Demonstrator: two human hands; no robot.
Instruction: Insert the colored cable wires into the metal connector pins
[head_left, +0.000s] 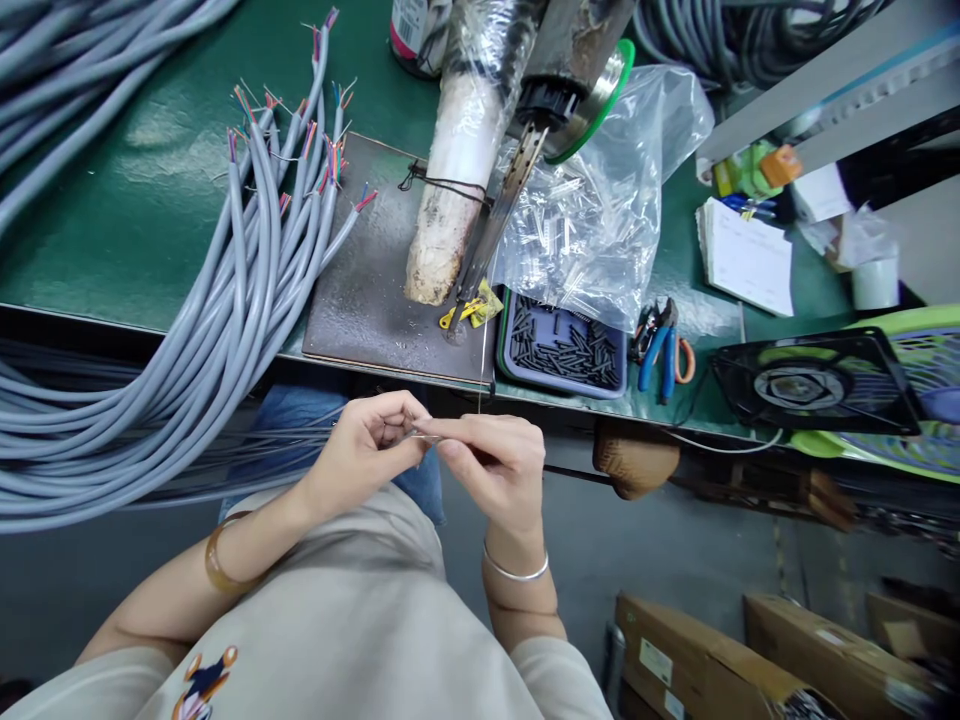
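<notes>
Just in front of the bench edge, my left hand (379, 440) and my right hand (495, 455) meet with fingertips pinched together. Between them shows a short piece of thin wire (427, 437), partly hidden by the fingers. A fine silvery strand (482, 365) runs from the bench down to my right hand. To the left lies a bundle of grey cables (244, 290), their stripped ends showing coloured cores. Above my hands are a brown board (367, 270) and a dark metal bar (499, 215) beside a plastic-wrapped tube (450, 190).
A purple tray (622, 385) of small black parts sits under a clear bag (667, 120) of metal pins. Blue-handled pliers (658, 362), a black fan (814, 385) and a paper pad (748, 258) are rightward. A green-rimmed spool (624, 65) stands behind; cardboard boxes (697, 650) are below.
</notes>
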